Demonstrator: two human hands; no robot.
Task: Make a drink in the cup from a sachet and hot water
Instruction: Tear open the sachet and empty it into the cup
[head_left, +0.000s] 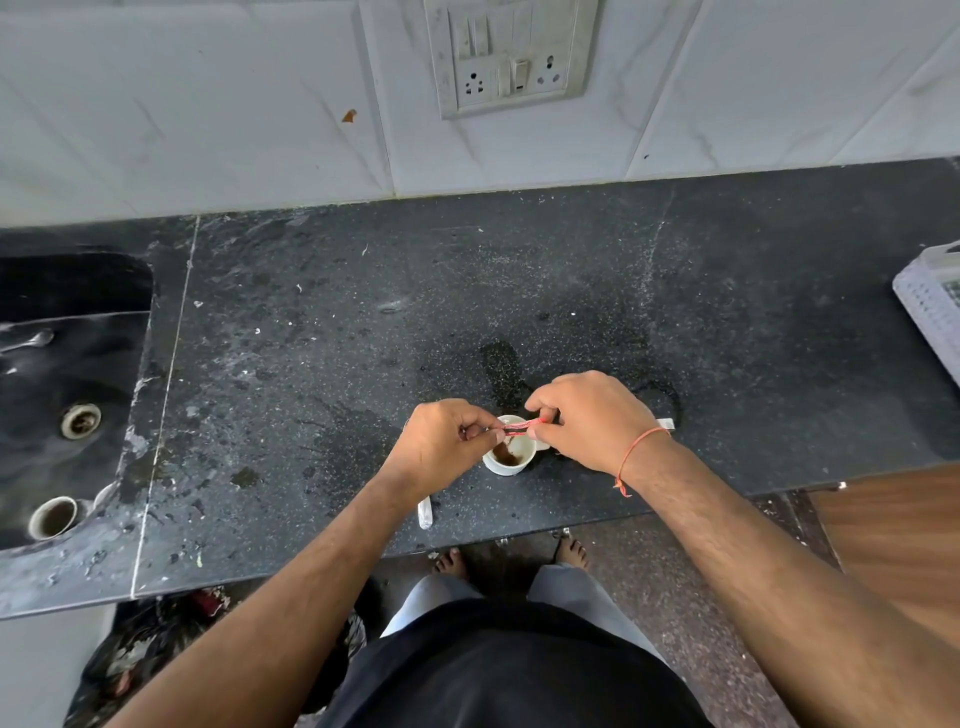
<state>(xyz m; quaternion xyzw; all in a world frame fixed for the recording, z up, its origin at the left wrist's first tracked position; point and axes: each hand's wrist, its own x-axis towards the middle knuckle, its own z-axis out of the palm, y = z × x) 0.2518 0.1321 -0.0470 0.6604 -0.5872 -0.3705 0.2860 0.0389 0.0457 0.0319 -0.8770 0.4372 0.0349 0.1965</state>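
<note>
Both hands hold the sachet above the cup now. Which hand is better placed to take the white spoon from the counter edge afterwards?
Probably the left hand. The white spoon lies just below its wrist, left of the cup. The right hand, also pinching the sachet, would have to cross over.

basket (932, 306): cut by right edge | sink (62, 395): cut left

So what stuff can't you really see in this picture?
- Sachet, head view: both hands' fingers cover its ends; printing too small to read.
- Cup handle: behind the right hand.
- White basket: cut off by the right edge.
- Whether powder is falling: too small, the left hand is close.
- Sink cup: contents unclear.
</note>
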